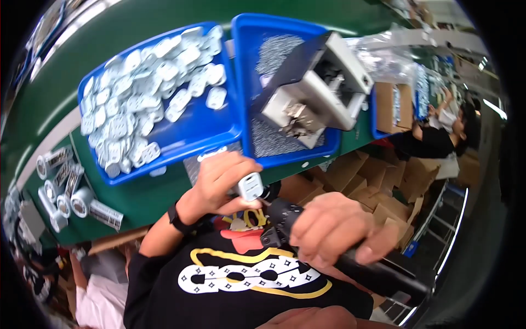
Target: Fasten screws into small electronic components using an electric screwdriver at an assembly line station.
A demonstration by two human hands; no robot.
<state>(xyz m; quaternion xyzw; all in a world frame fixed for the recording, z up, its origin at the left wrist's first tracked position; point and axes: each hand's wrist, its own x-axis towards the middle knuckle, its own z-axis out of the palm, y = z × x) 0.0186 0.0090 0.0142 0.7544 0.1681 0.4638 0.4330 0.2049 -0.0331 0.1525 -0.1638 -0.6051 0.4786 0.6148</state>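
Between the thumb and fingers of my left hand (222, 178) is a small pale plastic housing (251, 187) with rounded corners and an opening at its top. My right hand (337, 227) is wrapped round a black power screwdriver (285, 214). Its bit points left and meets the lower edge of the housing; whether it sits on a screw is too small to tell. Many similar pale housings (131, 101) lie heaped in a blue tray (192, 145) beyond my left hand. A second blue tray (241, 33) holds small metal screws (274, 52) and a tilted, box-shaped metal device (350, 60).
Printed white cylinders (79, 200) lie on the green table (161, 205) at left. Cardboard boxes (378, 181) stand below the table's right side, by a metal rack (452, 225). One person (444, 137) works at far right; another person's pale shirt (104, 299) shows at lower left.
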